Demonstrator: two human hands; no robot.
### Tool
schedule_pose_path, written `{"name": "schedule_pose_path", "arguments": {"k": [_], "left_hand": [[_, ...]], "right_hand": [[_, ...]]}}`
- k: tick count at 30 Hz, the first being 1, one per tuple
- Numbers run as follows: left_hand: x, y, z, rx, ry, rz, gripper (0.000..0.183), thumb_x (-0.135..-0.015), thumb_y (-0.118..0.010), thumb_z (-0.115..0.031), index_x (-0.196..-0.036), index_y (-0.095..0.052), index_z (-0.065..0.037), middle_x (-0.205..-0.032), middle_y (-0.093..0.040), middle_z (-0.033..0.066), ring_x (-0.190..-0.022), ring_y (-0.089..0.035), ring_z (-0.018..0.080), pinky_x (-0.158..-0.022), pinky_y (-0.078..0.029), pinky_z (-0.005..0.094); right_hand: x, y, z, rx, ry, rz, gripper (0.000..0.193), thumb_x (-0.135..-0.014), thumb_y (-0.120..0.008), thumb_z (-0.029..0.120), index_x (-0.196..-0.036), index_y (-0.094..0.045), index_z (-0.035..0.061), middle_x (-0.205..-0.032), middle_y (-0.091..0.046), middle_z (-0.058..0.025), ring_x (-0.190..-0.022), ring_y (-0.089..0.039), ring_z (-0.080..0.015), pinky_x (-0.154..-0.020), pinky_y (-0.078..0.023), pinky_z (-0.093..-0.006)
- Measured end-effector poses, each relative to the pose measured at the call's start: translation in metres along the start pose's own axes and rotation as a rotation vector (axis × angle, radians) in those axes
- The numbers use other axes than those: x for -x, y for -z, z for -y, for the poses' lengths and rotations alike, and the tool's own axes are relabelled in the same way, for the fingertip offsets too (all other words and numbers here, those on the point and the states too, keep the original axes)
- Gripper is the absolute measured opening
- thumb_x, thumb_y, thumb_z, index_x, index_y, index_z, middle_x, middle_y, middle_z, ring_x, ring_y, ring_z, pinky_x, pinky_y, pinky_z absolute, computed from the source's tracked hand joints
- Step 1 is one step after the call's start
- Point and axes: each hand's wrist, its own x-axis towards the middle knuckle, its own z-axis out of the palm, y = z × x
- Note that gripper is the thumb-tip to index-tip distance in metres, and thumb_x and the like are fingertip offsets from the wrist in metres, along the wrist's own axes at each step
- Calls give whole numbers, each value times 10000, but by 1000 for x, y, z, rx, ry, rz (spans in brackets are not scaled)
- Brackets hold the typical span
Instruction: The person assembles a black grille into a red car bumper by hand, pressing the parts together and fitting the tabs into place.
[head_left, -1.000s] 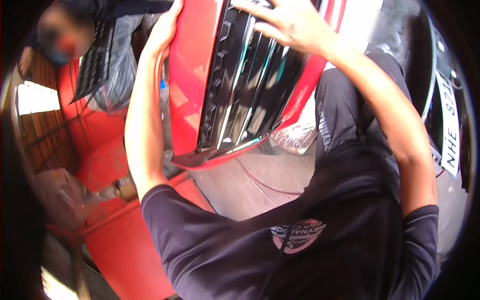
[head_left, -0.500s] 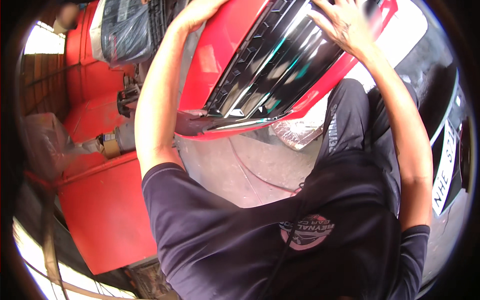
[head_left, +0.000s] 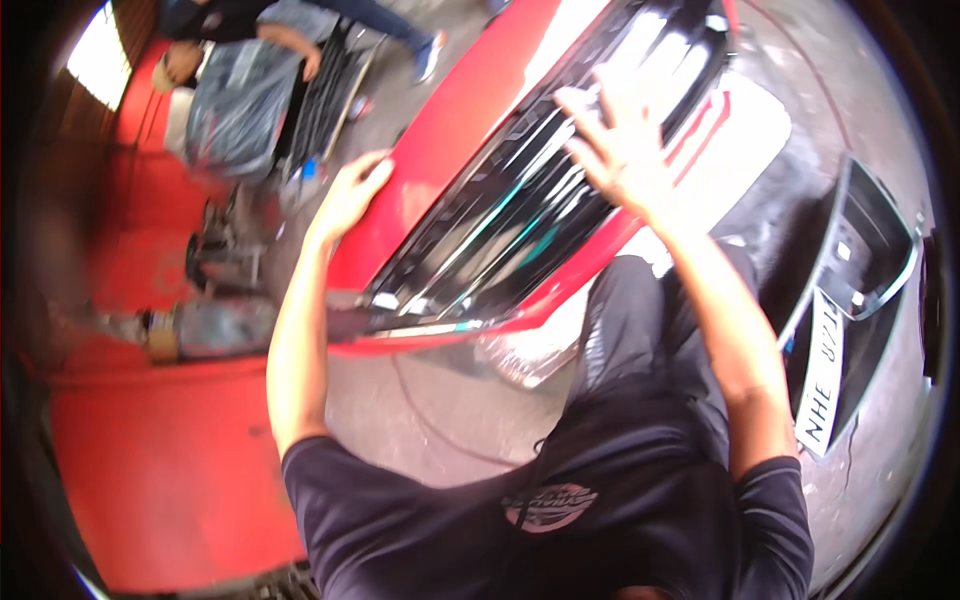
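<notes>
A glossy red car bumper (head_left: 438, 165) with a black slatted grille (head_left: 490, 225) lies slantwise in front of me. My left hand (head_left: 350, 200) is at the bumper's left edge, thumb on the red surface and the other fingers partly hidden at the rim. Over the grille's right part, my right hand (head_left: 625, 165) is spread with fingers apart and holds nothing. Glare washes out some of its fingers, and I cannot tell how firmly it touches the slats. My legs (head_left: 625, 320) are close to the bumper's near right side.
A red cabinet (head_left: 180, 470) fills the lower left. A car panel with a number plate (head_left: 825, 375) lies at right. Beneath the bumper's right side is a white sheet (head_left: 750, 130). Far left, another person's hand (head_left: 311, 66) is near a plastic-wrapped part (head_left: 240, 115). A hose (head_left: 425, 420) crosses the floor.
The view has shifted, bringing more of the bumper's far end and another person into sight. My left hand is now farther down the bumper's edge; my right hand stays spread over the grille.
</notes>
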Motion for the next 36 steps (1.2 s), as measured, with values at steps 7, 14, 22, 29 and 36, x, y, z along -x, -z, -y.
{"name": "schedule_pose_path", "arguments": {"k": [7,14,22,29,36], "left_hand": [[-19,4,-16,-24,114,101,571,-1052,-640,-406,-1400,-614,45,-1312,-700,137,-1224,-626,209,-1078,-467,344],[-18,-5,-27,-8,22,25,548,-1034,-662,-398,-1377,-621,27,-1255,-711,161,-1188,-639,227,-1050,-483,361],[-24,-15,-37,10,89,-14,617,-1014,-669,-468,-1419,-605,-6,-1214,-724,192,-1062,-692,225,-932,-547,362],[16,-20,-27,-269,-131,-181,690,-986,-712,-359,-1516,-495,25,-1427,-581,264,-1327,-572,338,-1131,-425,393],[137,-63,-25,-326,-96,-814,615,-993,-720,-298,-1478,-518,22,-1387,-579,266,-1313,-551,408,-1120,-418,445]], "right_hand": [[-5,17,4,-31,-36,24,641,-935,-718,354,-1543,-519,307,-1659,-328,-222,-1486,-357,-469,-1150,-302,-669],[-5,19,6,-40,-31,80,667,-941,-712,390,-1556,-472,301,-1669,-260,-248,-1508,-304,-489,-1103,-322,-752],[-4,20,7,-16,-47,101,665,-966,-684,407,-1578,-441,319,-1688,-234,-225,-1496,-313,-497,-1081,-334,-775],[-4,12,8,-62,-37,89,641,-992,-648,437,-1589,-440,331,-1707,-211,-242,-1504,-294,-544,-1129,-266,-789],[-7,14,-2,-39,41,29,660,-990,-655,436,-1587,-440,255,-1641,-297,-309,-1474,-340,-526,-1167,-307,-691]]}}
